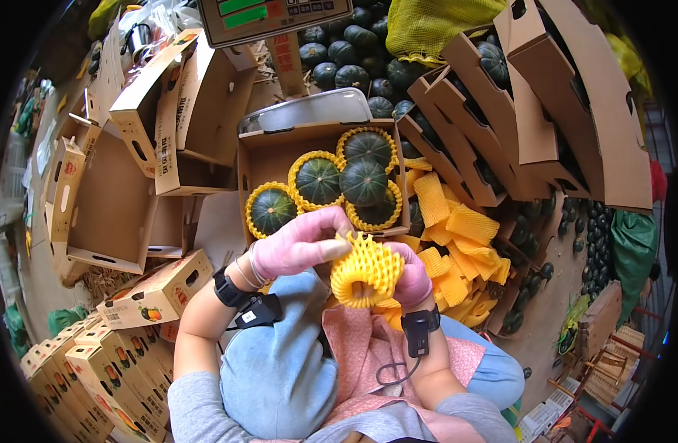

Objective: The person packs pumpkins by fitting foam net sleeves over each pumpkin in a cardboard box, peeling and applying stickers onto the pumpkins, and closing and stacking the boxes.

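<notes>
A yellow foam net sleeve (365, 269), rolled into a thick ring at its near end, is held in front of my lap. My left hand (302, 242), in a pink glove, pinches its upper left edge. Gripping its right side is my right hand (413, 277), gloved too; some of its fingers are hidden behind the net. Just beyond stands an open cardboard box (280, 144) on a scale. In it are several dark green squashes, such as the netted squash (317, 181) and a bare-looking squash (363, 181) resting on top of others.
Flat yellow foam nets (457, 229) lie heaped to the right of the box. Cardboard boxes (472, 136) lean at upper right, and more cartons (106, 199) stand at left. Loose squashes (346, 55) pile up behind the scale display (276, 18).
</notes>
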Available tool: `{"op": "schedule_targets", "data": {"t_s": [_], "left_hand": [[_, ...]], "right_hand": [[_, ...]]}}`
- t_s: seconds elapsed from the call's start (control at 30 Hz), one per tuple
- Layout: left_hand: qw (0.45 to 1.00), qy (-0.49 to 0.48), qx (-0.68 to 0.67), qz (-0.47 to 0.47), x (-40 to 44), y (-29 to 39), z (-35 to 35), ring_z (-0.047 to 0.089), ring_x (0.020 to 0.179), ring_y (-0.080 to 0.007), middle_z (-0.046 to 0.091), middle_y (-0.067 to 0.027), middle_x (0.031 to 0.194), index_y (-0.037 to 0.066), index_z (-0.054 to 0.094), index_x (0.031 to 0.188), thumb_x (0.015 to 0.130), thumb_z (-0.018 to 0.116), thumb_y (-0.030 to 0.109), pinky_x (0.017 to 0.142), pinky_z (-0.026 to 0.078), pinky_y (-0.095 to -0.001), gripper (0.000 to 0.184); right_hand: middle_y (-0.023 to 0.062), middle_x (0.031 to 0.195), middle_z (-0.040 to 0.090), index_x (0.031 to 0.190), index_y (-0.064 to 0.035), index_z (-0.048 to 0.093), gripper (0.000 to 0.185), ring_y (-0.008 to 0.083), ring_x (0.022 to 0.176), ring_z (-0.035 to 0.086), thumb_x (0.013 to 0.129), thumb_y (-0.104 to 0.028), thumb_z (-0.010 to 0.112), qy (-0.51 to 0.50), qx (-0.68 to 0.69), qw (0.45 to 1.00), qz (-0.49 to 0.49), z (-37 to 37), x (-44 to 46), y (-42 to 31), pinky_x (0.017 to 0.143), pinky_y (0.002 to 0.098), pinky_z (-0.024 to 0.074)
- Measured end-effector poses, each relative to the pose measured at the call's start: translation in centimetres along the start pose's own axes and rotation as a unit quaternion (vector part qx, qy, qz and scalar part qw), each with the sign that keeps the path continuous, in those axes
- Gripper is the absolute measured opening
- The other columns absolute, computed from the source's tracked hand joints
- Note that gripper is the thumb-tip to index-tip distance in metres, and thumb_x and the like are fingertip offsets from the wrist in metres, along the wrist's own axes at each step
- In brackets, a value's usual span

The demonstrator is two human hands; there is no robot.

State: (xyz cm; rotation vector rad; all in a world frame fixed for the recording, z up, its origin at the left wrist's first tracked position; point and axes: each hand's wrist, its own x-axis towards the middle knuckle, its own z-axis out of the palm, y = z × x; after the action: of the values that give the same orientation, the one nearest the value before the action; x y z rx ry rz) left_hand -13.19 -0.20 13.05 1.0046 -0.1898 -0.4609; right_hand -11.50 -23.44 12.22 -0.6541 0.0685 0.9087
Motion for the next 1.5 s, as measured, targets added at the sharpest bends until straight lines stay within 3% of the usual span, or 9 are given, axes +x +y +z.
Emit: {"op": "schedule_targets", "data": {"t_s": [0.37, 0.5, 0.63, 0.73, 0.83, 0.97, 1.03, 1.17, 1.5], "left_hand": [[0.979, -0.096, 0.024, -0.178, 2.4, 0.0, -3.0, 0.048, 0.089, -0.0077, 0.056, 0.0011, 0.092, 0.002, 0.059, 0.098, 0.093, 0.056, 0.035, 0.080, 0.042, -0.0249, 0.034], [0.983, -0.115, 0.138, -0.040, 2.7, -0.1, -2.0, 0.052, 0.093, -0.0082, 0.059, 0.0016, 0.098, 0.001, 0.060, 0.100, 0.093, 0.058, 0.031, 0.084, 0.043, -0.0257, 0.031], [0.940, 0.076, -0.331, -0.026, 2.6, -1.1, -0.9, 0.058, 0.095, -0.0162, 0.062, -0.0082, 0.105, 0.005, 0.057, 0.106, 0.093, 0.056, 0.032, 0.085, 0.047, -0.0301, 0.031], [0.923, -0.034, -0.366, -0.110, 2.7, -2.6, -3.9, 0.059, 0.099, -0.0210, 0.063, -0.0107, 0.107, 0.005, 0.057, 0.108, 0.095, 0.048, 0.041, 0.090, 0.046, -0.0351, 0.039], [0.944, 0.119, -0.242, -0.189, 3.7, -1.9, -1.4, 0.059, 0.089, -0.0109, 0.064, -0.0037, 0.100, 0.004, 0.058, 0.109, 0.096, 0.051, 0.035, 0.082, 0.048, -0.0245, 0.034], [0.969, 0.221, 0.106, 0.024, 4.7, -2.8, -3.4, 0.054, 0.083, -0.0066, 0.060, 0.0024, 0.087, 0.003, 0.060, 0.101, 0.092, 0.060, 0.020, 0.075, 0.046, -0.0221, 0.019], [0.871, 0.284, 0.361, 0.172, 6.5, -5.1, -5.5, 0.052, 0.082, -0.0078, 0.058, 0.0024, 0.086, 0.003, 0.059, 0.102, 0.093, 0.059, 0.021, 0.073, 0.045, -0.0233, 0.020], [0.952, 0.232, 0.177, 0.095, 6.9, -4.9, -6.1, 0.048, 0.080, -0.0070, 0.054, 0.0027, 0.087, 0.003, 0.055, 0.107, 0.095, 0.055, 0.020, 0.071, 0.044, -0.0234, 0.021], [0.925, 0.322, 0.140, 0.146, 3.2, -3.3, -8.6, 0.050, 0.081, -0.0040, 0.057, 0.0029, 0.087, 0.002, 0.057, 0.102, 0.094, 0.057, 0.013, 0.073, 0.044, -0.0194, 0.014]], "right_hand": [[0.0152, 0.101, 0.064, 0.108, 0.0016, 0.054, 0.038, 0.0275, 0.094, 0.064, 0.073, -0.012, 0.054, 0.026, 0.035, 0.994, -0.096, 0.1, 2.2, -3.0, 0.087, 0.0370, 0.0513], [0.0131, 0.102, 0.063, 0.110, 0.0027, 0.053, 0.035, 0.0228, 0.096, 0.063, 0.078, -0.012, 0.055, 0.058, 0.034, 0.991, -0.113, 0.0, 2.6, -2.7, 0.090, 0.0335, 0.0490], [0.0072, 0.085, 0.066, 0.107, -0.0004, 0.056, 0.024, 0.0091, 0.051, 0.052, 0.088, -0.016, 0.052, -0.031, -0.211, 0.968, 0.130, -1.4, 2.1, -3.4, 0.040, 0.0183, 0.0369], [0.0055, 0.078, 0.065, 0.106, -0.0049, 0.057, 0.023, 0.0060, 0.048, 0.051, 0.095, -0.025, 0.052, 0.111, -0.142, 0.981, -0.073, -0.6, 2.1, -1.9, 0.040, 0.0169, 0.0350], [0.0055, 0.080, 0.063, 0.101, -0.0076, 0.058, 0.015, 0.0083, 0.056, 0.054, 0.096, -0.021, 0.054, 0.079, -0.155, 0.979, -0.105, -0.7, 2.6, -4.1, 0.047, 0.0198, 0.0400], [0.0003, 0.075, 0.054, 0.097, -0.0062, 0.056, 0.010, 0.0054, 0.063, 0.049, 0.096, -0.016, 0.052, 0.292, -0.506, 0.778, -0.230, -3.0, 6.5, -2.0, 0.056, 0.0207, 0.0408], [0.0008, 0.074, 0.054, 0.100, -0.0072, 0.055, 0.012, 0.0076, 0.056, 0.047, 0.097, -0.018, 0.052, 0.337, -0.422, 0.835, -0.100, -0.3, 7.5, -2.1, 0.048, 0.0223, 0.0397], [0.0073, 0.074, 0.058, 0.100, -0.0059, 0.054, 0.013, 0.0160, 0.063, 0.054, 0.097, -0.018, 0.051, 0.337, -0.523, 0.716, -0.316, -2.2, 10.5, 0.2, 0.057, 0.0309, 0.0464], [0.0187, 0.077, 0.059, 0.092, -0.0040, 0.055, 0.010, 0.0310, 0.071, 0.059, 0.092, -0.014, 0.057, 0.252, -0.583, 0.708, -0.308, 0.3, 15.0, 1.1, 0.064, 0.0337, 0.0473]]}}
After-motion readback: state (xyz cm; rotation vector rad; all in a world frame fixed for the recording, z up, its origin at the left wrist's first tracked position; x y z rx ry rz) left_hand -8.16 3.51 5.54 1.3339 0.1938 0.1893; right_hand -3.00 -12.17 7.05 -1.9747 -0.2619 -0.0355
